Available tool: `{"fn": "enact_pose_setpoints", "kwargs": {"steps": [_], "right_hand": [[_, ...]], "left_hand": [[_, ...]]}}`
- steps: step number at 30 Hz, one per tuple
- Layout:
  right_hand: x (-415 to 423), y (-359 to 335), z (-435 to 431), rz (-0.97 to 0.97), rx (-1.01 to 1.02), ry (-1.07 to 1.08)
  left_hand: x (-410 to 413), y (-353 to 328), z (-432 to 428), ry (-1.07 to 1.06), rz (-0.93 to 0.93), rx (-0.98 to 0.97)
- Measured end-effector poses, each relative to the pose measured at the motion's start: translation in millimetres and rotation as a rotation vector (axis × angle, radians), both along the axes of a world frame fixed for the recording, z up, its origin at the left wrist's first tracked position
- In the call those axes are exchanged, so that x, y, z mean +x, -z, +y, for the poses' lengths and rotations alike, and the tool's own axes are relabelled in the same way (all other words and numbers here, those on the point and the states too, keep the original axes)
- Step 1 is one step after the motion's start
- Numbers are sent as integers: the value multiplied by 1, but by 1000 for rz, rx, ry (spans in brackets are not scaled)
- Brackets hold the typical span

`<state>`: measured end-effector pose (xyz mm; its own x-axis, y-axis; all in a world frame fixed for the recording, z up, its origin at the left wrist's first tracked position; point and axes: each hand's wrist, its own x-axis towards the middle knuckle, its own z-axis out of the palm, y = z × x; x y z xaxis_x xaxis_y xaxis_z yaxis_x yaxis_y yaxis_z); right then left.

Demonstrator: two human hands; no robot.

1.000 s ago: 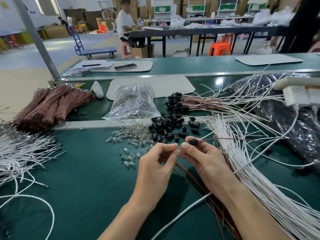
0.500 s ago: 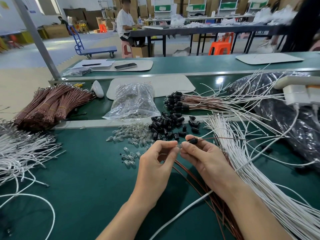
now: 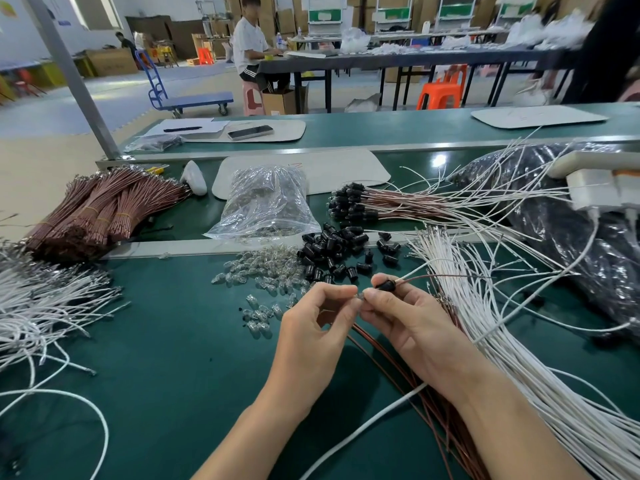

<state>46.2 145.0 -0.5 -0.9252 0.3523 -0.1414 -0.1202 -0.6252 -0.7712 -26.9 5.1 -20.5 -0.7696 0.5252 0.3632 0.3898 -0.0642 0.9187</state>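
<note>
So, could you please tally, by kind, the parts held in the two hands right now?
black socket: 1, held by the right hand
clear bulb: 1, pinched by the left hand
white wire from the socket: 1
brown wire from the socket: 1
total: 4

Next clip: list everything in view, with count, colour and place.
socket: one, black, wired, held at centre
bulb: one, clear, pinched beside socket
loose sockets: many, black, heaped behind socket
loose bulbs: many, clear, left of that heap
bulb bag: one, clear, behind loose bulbs
brown wires: several bundles, brown, far left
white wires: many, white, right side; more at left
wired sockets: one bunch, black, right of bulb bag
black bag: one, black, far right
phone: one, dark, far back
table: one, green, under everything
left hand: one, pinches bulb
right hand: one, grips socket
</note>
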Motion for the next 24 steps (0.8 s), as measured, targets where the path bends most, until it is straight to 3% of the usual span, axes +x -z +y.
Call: {"fn": "enact_pose_setpoints", "kwargs": {"steps": [7,24], "right_hand": [[-1,1,1,-15,37,-10],[0,3,2,-33,49,42]], "left_hand": [[-6,0,-3,-17,248,-97],[-6,1,-2,-71,323,-98]]}}
